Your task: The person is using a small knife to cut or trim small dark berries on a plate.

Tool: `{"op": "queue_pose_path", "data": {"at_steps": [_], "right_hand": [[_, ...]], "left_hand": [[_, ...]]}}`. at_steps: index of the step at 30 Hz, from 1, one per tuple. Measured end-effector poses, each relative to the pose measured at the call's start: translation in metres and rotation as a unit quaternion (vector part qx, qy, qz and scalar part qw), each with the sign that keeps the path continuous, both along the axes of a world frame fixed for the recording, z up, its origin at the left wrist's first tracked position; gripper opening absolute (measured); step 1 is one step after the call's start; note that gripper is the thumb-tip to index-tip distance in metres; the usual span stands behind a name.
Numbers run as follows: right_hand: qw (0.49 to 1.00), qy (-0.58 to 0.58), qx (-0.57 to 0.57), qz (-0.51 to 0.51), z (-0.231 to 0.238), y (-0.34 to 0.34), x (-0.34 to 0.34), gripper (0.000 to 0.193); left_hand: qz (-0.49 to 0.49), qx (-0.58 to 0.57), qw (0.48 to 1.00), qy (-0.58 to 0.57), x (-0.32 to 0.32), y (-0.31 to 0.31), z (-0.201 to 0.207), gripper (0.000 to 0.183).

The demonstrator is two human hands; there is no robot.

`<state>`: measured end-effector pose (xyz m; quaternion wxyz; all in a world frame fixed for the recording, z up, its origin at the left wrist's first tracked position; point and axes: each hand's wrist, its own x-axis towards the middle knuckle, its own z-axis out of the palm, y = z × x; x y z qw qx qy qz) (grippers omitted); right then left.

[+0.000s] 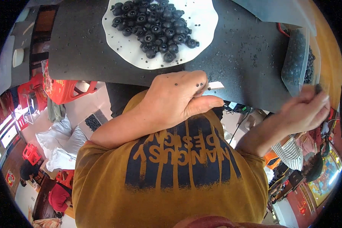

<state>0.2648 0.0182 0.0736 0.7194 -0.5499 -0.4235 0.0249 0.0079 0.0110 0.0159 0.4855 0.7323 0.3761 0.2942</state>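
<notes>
My left hand [178, 95] is closed at the table's front edge, with its thumb stretched along the front. A short flat pale strip [216, 85] sticks out between its fingers. Small black specks cling to the back of this hand. Off to the right, my right hand [306, 106] is pinched and smeared by motion. A small black part [318, 89] shows at its fingertips, beside a clear plastic tub [307, 72] of small black pieces. Beyond my left hand a white scalloped plate [201, 26] carries a heap of round black plastic parts [155, 28] with holes.
The dark table top [239, 53] is strewn with black specks. A red plastic stool [64, 89] stands to the left, near white sacks [62, 142] and a tray of black parts [92, 122] on the floor. Other people sit further off on both sides.
</notes>
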Motion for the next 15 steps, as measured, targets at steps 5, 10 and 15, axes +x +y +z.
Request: {"op": "queue_pose_path", "data": {"at_steps": [5, 10, 15], "right_hand": [[0.841, -0.411, -0.276, -0.22, 0.012, 0.02, 0.071, 0.022], [0.935, -0.296, -0.192, -0.036, -0.006, 0.02, -0.019, 0.017], [0.83, -0.41, -0.187, 0.328, -0.038, 0.037, -0.097, 0.018]], "left_hand": [[-0.013, -0.037, 0.999, 0.003, 0.0, 0.004, 0.001, 0.039], [-0.036, 0.004, 0.999, -0.003, -0.001, 0.008, -0.001, 0.037], [-0.041, 0.045, 0.998, -0.033, -0.008, 0.006, -0.009, 0.034]]}}
